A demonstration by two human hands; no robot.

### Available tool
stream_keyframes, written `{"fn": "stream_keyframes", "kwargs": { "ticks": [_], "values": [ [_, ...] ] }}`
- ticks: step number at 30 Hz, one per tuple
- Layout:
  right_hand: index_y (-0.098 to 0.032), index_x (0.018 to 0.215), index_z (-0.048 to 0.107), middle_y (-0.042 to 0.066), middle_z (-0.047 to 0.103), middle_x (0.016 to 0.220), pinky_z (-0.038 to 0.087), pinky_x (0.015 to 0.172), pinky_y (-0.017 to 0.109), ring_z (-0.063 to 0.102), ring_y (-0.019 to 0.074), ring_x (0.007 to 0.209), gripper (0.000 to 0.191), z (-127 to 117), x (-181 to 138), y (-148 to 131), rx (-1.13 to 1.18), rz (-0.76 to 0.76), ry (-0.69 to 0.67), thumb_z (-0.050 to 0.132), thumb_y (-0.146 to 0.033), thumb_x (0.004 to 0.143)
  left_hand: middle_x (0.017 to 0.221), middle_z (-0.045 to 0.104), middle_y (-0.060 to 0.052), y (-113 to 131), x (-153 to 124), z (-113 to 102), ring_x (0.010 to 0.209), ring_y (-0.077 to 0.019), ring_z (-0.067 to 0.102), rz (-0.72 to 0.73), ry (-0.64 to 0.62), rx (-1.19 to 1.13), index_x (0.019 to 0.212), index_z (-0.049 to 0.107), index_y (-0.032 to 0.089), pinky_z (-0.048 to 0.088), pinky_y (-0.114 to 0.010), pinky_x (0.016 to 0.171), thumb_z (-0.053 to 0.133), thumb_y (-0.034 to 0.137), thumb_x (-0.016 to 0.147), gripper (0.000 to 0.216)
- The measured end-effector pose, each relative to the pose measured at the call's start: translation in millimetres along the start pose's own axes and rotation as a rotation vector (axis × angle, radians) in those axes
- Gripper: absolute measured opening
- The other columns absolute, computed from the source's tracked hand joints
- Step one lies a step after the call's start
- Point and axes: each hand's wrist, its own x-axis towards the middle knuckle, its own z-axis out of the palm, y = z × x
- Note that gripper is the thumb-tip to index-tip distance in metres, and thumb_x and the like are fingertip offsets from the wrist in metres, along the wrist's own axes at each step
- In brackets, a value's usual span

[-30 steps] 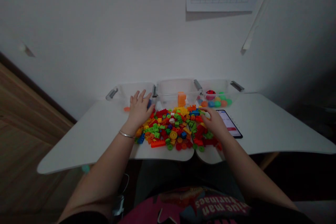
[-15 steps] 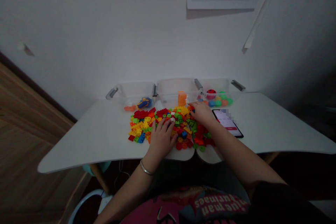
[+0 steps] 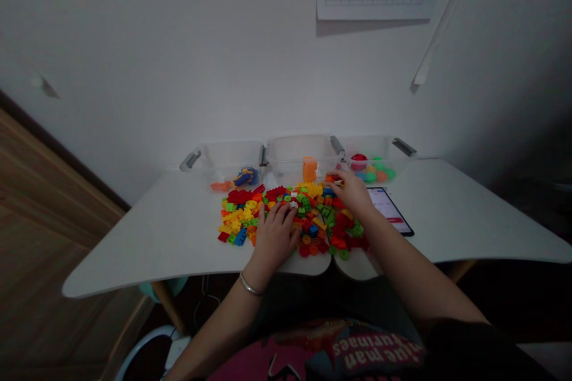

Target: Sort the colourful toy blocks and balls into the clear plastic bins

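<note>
A pile of coloured toy building bricks (image 3: 241,214) lies on the white table (image 3: 179,238). My left hand (image 3: 277,232) rests palm down on the near middle of the pile, fingers spread over the bricks. At the far right side of the pile, my right hand (image 3: 353,190) is closed, with an orange toy brick (image 3: 330,178) at its fingertips. Part of that brick is hidden by the fingers, and its exact shape is unclear. Just beyond the pile, a larger orange block (image 3: 309,169) shows inside the middle clear bin (image 3: 286,149).
The left clear bin (image 3: 227,152) holds blue and orange toys. Coloured balls and a red toy are in the right clear bin (image 3: 379,146). A phone (image 3: 393,214) lies right of my right forearm. The wall rises behind the bins.
My right hand has lifted and shifted slightly right, and an orange brick now shows at its fingertips. My left hand has stayed on the pile.
</note>
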Motion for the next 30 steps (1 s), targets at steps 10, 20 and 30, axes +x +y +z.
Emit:
{"fn": "stream_keyframes", "kwargs": {
  "ticks": [10,20,30],
  "values": [
    [-0.024,0.103,0.065,0.007,0.072,0.108,0.058,0.092,0.043,0.069,0.0228,0.102,0.021,-6.1,-73.6,-46.9,0.541,-0.029,0.070,0.066,-0.032,0.084,0.137,0.061,-0.012,5.5,6.2,-11.9,0.129,-0.0276,0.054,-0.029,0.068,-0.209,0.140,0.048,0.021,0.021,-0.062,0.120,0.052,0.028,0.094,0.047],
    [-0.026,0.101,0.056,0.006,0.071,0.112,0.061,0.083,0.035,0.071,0.0193,0.103,0.021,13.6,-97.6,-52.2,0.838,0.010,-0.026,0.062,-0.023,0.081,0.127,0.067,-0.009,7.5,12.3,-9.9,0.121,-0.0256,0.059,-0.048,0.046,-0.416,0.131,0.054,0.025,0.029,-0.057,0.116,0.058,0.022,0.089,0.043],
    [-0.022,0.124,0.059,0.012,0.066,0.128,0.043,0.109,0.053,0.057,0.0287,0.125,0.039,-0.6,-101.7,-41.9,0.057,-0.313,0.023,0.061,-0.029,0.086,0.092,0.071,-0.004,3.6,12.5,-18.8,0.091,-0.0249,0.065,-0.179,0.153,-0.355,0.107,0.065,0.022,0.046,-0.049,0.098,0.074,0.028,0.076,0.032]
  ]
}}
